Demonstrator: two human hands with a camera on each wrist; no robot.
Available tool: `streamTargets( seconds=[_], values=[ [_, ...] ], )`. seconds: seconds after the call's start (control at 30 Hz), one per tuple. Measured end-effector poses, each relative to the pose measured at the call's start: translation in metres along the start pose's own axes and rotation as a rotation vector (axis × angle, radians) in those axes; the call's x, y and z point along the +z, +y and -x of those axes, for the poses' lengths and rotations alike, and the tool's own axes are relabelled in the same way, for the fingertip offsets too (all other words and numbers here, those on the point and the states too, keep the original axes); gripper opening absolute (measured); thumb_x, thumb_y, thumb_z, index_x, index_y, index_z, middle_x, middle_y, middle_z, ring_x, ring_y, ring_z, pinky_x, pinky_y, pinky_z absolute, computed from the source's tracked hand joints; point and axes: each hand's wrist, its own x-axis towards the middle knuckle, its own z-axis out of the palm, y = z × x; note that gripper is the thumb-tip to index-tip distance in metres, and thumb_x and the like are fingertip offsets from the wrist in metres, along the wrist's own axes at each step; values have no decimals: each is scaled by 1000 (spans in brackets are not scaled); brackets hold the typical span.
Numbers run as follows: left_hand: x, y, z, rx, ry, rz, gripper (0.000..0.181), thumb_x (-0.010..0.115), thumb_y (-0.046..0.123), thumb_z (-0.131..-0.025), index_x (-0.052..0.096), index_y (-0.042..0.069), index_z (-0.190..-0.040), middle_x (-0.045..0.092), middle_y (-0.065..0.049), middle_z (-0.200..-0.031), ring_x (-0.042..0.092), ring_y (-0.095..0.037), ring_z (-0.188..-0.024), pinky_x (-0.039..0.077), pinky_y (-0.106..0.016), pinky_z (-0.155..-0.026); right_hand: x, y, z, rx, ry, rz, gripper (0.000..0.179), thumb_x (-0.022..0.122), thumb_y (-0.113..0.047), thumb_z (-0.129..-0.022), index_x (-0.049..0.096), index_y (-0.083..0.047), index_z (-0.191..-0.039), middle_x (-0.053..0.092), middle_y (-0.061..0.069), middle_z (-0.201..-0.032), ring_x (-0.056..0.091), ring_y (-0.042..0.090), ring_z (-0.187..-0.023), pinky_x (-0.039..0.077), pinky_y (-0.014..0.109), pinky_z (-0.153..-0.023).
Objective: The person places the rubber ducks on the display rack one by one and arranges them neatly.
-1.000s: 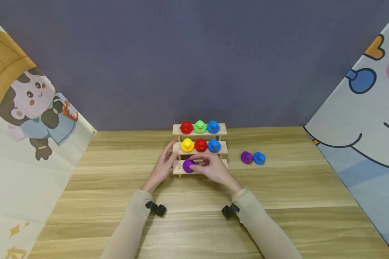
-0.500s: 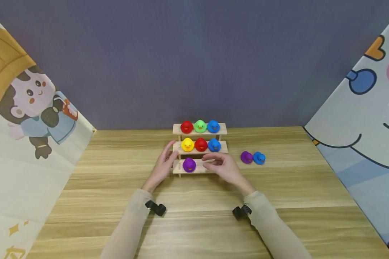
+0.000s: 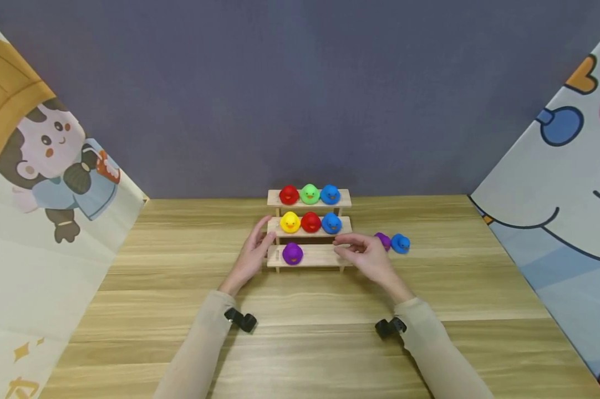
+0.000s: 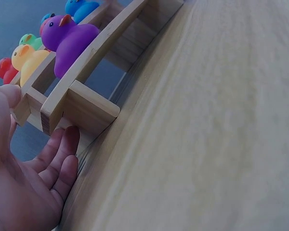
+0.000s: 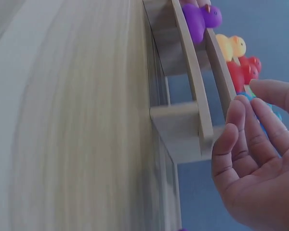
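A three-step wooden stand holds rubber ducks. On its lowest step, toward the left, sits a purple duck. The middle step carries a yellow duck, a red duck and a blue duck. My left hand is at the stand's left end, thumb and fingers spread around the side pieces; whether it touches them I cannot tell. My right hand, fingers loosely bent and holding nothing, hovers by the right end of the lowest step, partly covering a second purple duck on the table.
Red, green and blue ducks line the top step. Another blue duck lies on the wooden table right of the stand. A dark wall rises behind, with printed panels at both sides.
My right hand has let go of the purple duck on the lowest step and moved right toward the step's end. The left hand has stayed put.
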Motion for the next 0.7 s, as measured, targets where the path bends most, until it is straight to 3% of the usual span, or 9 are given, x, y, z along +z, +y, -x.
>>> streamTargets(
  seconds=[0.2,0.27,0.43,0.57,0.7],
  values=[
    [-1,1,0,-4,3,-7,56,49,36,-115,32,32,-168,66,-22,-119,55,-19,-86,49,-32,-79,-17,4,5,21,10,14,26,81,-18,-97,80,-7,-120,81,14,-116,71,7,-87,56,22,-72],
    [-1,0,0,-3,2,-6,55,49,36,-115,33,33,-168,66,-21,-117,55,-19,-85,49,-32,-79,-23,5,7,27,18,26,26,80,-18,-97,80,-7,-121,80,15,-118,73,14,-89,56,23,-73],
    [0,0,0,-1,-1,-4,55,49,34,-115,33,31,-168,65,-22,-118,55,-19,-86,50,-32,-79,-40,12,12,49,41,36,28,77,-17,-100,77,-4,-124,78,20,-122,72,16,-94,55,20,-75],
    [1,1,0,-3,3,-6,57,49,35,-115,32,28,-168,67,-24,-124,60,-20,-95,50,-31,-84,-52,19,17,72,66,25,31,77,-19,-100,76,-2,-126,78,19,-123,70,3,-95,57,17,-80],
    [1,1,-1,-6,12,0,57,51,35,-114,33,26,-168,67,-26,-129,63,-27,-109,50,-34,-92,-66,23,21,103,98,3,35,77,-20,-101,73,-1,-129,80,7,-120,73,1,-92,59,21,-76]
  ],
)
